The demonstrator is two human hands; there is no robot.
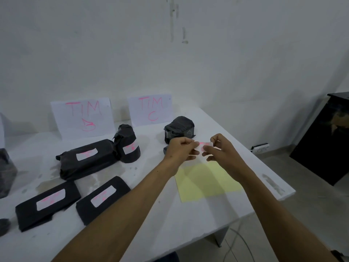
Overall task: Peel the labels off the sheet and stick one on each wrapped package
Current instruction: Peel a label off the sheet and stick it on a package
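My two hands hold a small label between them, right of centre in the frame.

My left hand and right hand each pinch one end of a white label with pink writing, held above the white table. Just below them lies the yellow sheet, which looks bare. At left, four black packages already carry labels: two flat ones in the lower left, a long one and an upright one above them. The package just beyond my hands shows no label yet, so I judge it comes next. Packages at the far left edge are cut off; I cannot tell their state.
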